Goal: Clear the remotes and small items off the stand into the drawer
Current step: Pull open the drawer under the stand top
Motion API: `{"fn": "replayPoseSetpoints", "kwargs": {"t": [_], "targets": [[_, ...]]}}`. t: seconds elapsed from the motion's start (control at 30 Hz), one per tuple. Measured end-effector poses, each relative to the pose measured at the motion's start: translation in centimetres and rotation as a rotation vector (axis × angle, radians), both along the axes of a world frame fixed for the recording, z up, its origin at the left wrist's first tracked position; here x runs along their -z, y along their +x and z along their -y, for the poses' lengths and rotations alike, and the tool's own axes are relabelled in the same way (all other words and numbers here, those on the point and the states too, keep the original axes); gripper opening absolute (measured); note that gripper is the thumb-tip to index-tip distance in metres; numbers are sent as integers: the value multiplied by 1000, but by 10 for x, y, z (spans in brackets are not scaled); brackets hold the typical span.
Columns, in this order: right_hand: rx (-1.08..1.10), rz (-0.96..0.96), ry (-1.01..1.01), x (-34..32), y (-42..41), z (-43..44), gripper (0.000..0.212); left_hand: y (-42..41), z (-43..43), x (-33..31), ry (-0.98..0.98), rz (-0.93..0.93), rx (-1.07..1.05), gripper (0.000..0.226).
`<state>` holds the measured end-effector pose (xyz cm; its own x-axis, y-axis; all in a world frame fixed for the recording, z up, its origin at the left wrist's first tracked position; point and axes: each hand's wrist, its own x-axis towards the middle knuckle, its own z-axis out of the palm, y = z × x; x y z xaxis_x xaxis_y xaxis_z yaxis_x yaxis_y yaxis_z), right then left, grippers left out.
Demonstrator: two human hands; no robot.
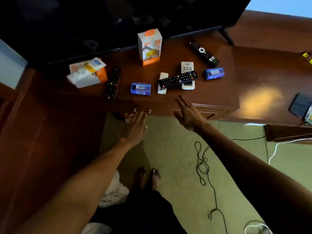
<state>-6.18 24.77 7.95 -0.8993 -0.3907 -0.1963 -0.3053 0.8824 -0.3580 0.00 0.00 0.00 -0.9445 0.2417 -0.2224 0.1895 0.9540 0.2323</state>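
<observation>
Dark reddish-brown polished wood made up the worktop (219,92) of the stand, which carried everything under the black television (118,17) at its rear edge. Taking the upright white-and-orange cardboard box (149,46) as landmark: it stood near the back, just in front of the television. Well to its left lay a toppled orange-and-white carton (87,73) with leaflets on it. Just right of that carton lay a long black remote with coloured buttons (112,83), pointing toward the front edge. To the landmark's right and a little back lay a black remote with a white ring button (203,53), set at a slant. In front of the landmark and to the right, a black many-buttoned remote (178,79) lay crosswise on top of a white air-conditioner remote (187,75) and a small white slim remote (163,83), touching both. A small blue packet with a barcode label (140,89) lay straight in front of the landmark; a second blue packet (214,73) lay well to its right.

The left hand (135,129) reached below the front edge, fingers extended at the brass drawer handle (142,111); I could not tell whether its grip had closed on it. The right hand (188,114) hovered at the front edge, its grip released, fingers spread, holding nothing.
</observation>
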Motion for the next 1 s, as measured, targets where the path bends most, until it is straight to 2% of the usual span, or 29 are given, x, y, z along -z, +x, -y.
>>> {"fn": "replayPoseSetpoints", "kwargs": {"t": [0.23, 0.43, 0.53, 0.83, 1.0], "targets": [[-10, -28, 75, 35, -9, 11, 68, -21, -8, 47, -98, 81, 3, 66], [-22, -133, 110, 58, 0, 11, 71, -6, -5, 62, -27, 86, -9, 98], [-14, -153, 127, 63, 4, 11, 73, -3, -4, 64, -36, 67, -9, 105], [-49, -132, 115, 53, 5, 6, 73, 29, -4, 50, -5, 146, -17, 105], [-50, -80, 145, 44, 6, 12, 73, 53, -6, 28, -36, 214, 5, 84]]}}
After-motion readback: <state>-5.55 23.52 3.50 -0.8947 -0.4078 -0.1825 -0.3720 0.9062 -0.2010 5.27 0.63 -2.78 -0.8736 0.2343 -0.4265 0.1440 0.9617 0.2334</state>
